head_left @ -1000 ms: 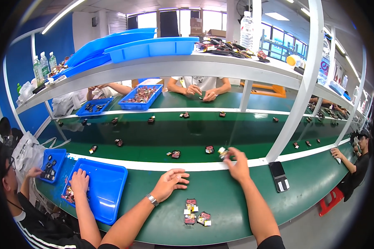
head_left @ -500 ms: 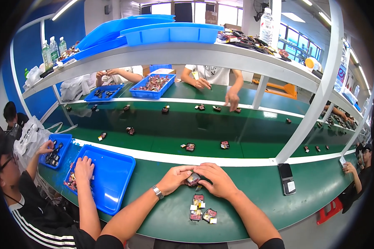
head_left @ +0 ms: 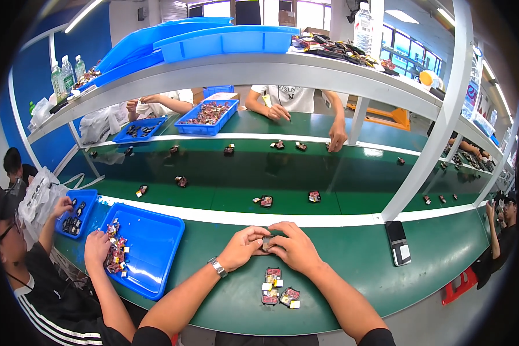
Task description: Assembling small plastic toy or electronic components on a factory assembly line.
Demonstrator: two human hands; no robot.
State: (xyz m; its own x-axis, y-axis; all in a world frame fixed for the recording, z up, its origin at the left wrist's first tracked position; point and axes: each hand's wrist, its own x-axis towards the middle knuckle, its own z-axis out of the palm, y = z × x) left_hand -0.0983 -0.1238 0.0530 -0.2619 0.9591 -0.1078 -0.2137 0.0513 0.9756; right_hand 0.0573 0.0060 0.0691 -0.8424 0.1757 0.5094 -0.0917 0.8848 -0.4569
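Head: left hand (head_left: 240, 249) and right hand (head_left: 297, 249) curl around a part (head_left: 266, 243).

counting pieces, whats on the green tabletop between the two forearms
In the head view, three small red-and-black parts lie there on the green tabletop, separate from the piece held by the left hand and right hand.

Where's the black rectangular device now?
In the head view, the black rectangular device lies on the green bench, right of the right hand, just below the white post.
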